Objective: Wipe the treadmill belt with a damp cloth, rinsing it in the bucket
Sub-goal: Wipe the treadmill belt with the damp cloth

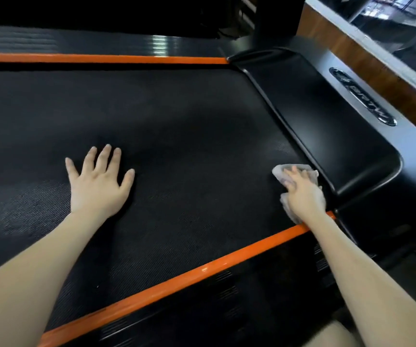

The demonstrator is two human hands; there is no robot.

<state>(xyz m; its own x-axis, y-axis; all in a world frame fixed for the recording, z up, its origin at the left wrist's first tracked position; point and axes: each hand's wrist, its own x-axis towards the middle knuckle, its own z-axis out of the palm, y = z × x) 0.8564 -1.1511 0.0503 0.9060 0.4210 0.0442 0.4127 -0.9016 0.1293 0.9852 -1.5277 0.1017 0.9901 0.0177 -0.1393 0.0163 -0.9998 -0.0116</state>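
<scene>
Pale crumpled cloth [280,172] under right hand [304,194] presses textured black belt [176,146]

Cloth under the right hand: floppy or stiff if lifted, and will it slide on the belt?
Probably floppy: the cloth bunches out from under the right hand. Likely light, since its edges look thin. The textured belt may drag it, so it could bunch when pushed.

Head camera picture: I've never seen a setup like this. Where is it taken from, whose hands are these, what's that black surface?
No robot here: a person wears a camera on the head, looking down at their own arms. The black textured surface is a treadmill belt, edged by an orange strip. The left hand rests flat on it, fingers spread, holding nothing. The right hand presses a pale cloth onto the belt beside a glossy black cover. No bucket shows.
</scene>
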